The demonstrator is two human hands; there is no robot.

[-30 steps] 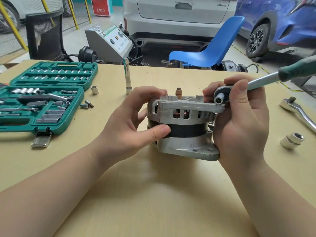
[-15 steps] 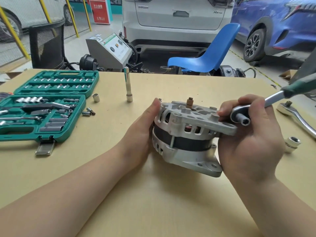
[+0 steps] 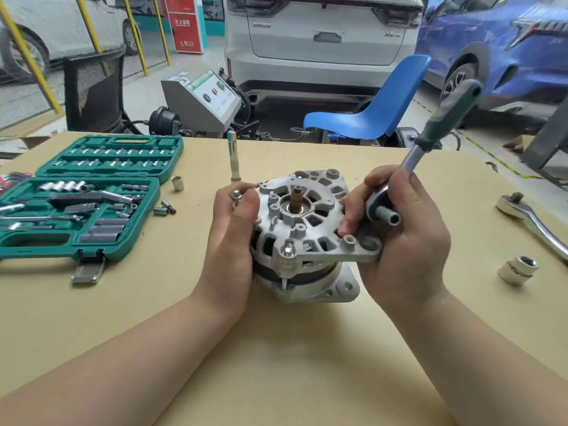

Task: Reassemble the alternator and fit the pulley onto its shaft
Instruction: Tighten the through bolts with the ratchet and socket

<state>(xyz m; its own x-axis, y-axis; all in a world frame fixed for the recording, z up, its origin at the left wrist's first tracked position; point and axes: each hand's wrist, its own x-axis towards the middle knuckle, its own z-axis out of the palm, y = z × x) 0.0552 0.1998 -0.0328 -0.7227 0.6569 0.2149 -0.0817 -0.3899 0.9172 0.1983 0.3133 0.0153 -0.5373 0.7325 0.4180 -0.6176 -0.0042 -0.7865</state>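
Observation:
The grey alternator (image 3: 302, 238) stands on the table (image 3: 276, 348), tipped so its top face with the brown shaft (image 3: 297, 198) leans toward me. My left hand (image 3: 230, 235) holds its left side and pinches a small bolt (image 3: 236, 196) between thumb and fingers. My right hand (image 3: 402, 235) grips the head of a green-handled ratchet (image 3: 442, 118) with a socket (image 3: 388, 217) on it, while its fingers steady the alternator's right side. One bolt (image 3: 287, 251) sits in the near flange. I see no pulley on the shaft.
An open green socket case (image 3: 76, 204) lies at the left with loose sockets (image 3: 177, 183) beside it. An extension bar (image 3: 234, 161) stands upright behind the alternator. At the right lie a chrome ratchet (image 3: 534, 222) and a large socket (image 3: 518, 270).
The alternator has been tipped further toward me, showing its top face. My left hand now pinches a bolt at the left rim. The ratchet handle has swung up more steeply.

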